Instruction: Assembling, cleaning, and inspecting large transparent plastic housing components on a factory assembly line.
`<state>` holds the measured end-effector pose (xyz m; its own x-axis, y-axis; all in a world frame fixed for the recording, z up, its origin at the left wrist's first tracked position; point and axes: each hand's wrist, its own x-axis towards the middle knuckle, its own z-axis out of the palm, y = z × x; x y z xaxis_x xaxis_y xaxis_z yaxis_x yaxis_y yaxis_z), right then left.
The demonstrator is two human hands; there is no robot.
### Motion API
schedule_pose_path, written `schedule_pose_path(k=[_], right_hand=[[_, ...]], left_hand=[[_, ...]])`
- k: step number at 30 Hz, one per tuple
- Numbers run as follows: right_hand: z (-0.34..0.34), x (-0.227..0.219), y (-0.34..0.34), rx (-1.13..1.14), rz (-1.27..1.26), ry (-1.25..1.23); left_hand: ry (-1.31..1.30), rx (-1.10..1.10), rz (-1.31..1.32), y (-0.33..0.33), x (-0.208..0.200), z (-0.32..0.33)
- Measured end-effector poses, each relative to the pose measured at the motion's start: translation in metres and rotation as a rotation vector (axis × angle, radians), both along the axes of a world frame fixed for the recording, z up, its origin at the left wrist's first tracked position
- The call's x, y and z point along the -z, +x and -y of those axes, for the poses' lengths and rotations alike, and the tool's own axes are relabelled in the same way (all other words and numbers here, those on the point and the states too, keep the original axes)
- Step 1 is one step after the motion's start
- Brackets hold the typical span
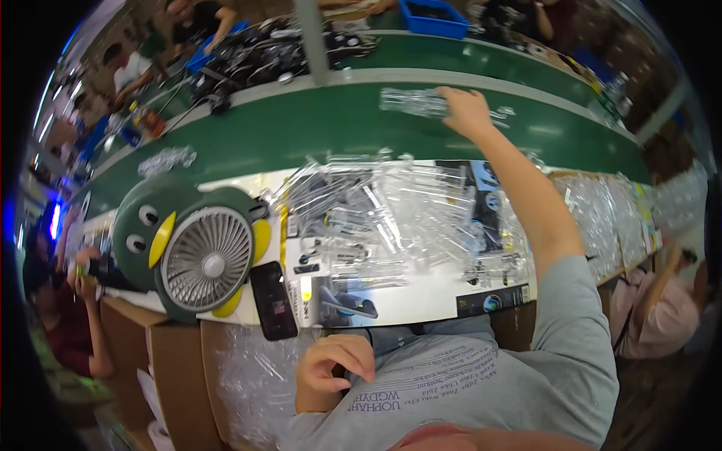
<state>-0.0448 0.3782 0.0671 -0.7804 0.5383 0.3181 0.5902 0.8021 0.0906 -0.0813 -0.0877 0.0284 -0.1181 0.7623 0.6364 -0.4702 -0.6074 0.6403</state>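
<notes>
My right hand [468,114] is stretched out over the green conveyor belt [286,120]. Its fingers are closed on the end of a bundle of clear plastic pieces [412,102], blurred in outline, low over the belt or resting on it. Close to my body, my left hand [335,364] hangs with loosely curled fingers, the thumb apart, and nothing visible in it. Between the hands, a heap of loose clear plastic pieces [376,203] covers a printed cardboard sheet [406,308] on the work surface. Another small clear plastic bundle [167,160] lies farther left on the belt.
A green penguin-shaped fan [213,267] stands on the left, beside a dark phone [274,301]. Bagged clear plastic [602,222] lies at the right. Cardboard boxes [177,376] stand below left. Across the belt are a metal post [310,41], dark parts [263,60] and several people.
</notes>
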Motion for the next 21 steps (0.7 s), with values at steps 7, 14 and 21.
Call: schedule_pose_path(k=[7,14,21], right_hand=[[-0.044,0.042,-0.006,0.153,0.057,0.131],[-0.05,0.066,-0.017,0.164,-0.001,0.175],[-0.051,0.068,-0.018,0.068,0.057,0.19]], left_hand=[[-0.008,0.085,-0.225,-0.011,-0.008,-0.002],[-0.254,-0.313,-0.324,-0.007,-0.002,0.013],[-0.385,-0.393,-0.244,-0.006,0.014,0.028]])
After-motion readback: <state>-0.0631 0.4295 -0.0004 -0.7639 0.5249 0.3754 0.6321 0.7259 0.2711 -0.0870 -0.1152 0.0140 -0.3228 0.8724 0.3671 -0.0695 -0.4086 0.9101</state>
